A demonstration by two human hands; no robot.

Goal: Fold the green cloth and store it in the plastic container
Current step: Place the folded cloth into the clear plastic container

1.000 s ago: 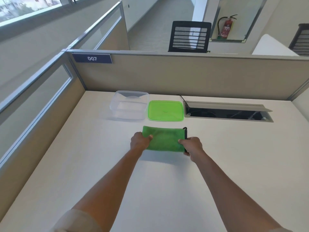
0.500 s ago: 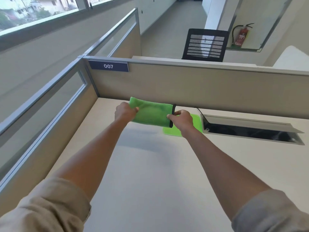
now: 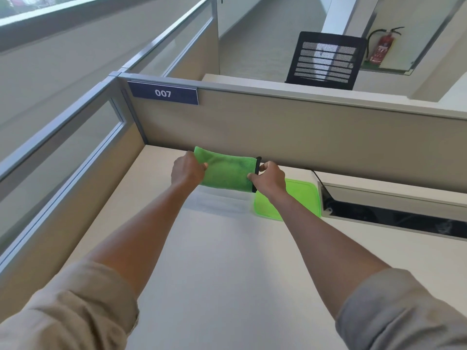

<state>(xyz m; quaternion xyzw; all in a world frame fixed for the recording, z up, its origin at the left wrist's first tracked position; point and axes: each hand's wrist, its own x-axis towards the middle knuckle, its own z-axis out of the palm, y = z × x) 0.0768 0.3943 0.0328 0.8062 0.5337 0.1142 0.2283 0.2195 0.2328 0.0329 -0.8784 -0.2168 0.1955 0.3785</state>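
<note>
A folded green cloth [image 3: 226, 171] with a black edge strip hangs in the air, stretched between both hands. My left hand [image 3: 187, 170] pinches its left end and my right hand [image 3: 270, 179] pinches the right end by the black strip. Directly below the cloth stands the clear plastic container [image 3: 219, 204], mostly hidden by the cloth and my hands; only its near wall shows. Its green lid [image 3: 300, 198] lies flat on the desk to the right of it, partly covered by my right wrist.
The pale desk [image 3: 227, 274] is boxed in by beige partitions at the back [image 3: 303, 137] and left. An open cable tray [image 3: 394, 213] is sunk into the desk right of the lid. A black mesh chair [image 3: 326, 61] stands beyond the partition.
Both hands lifted the folded cloth off the desk and carried it forward, above the clear container. The head camera tilted and moved closer.
</note>
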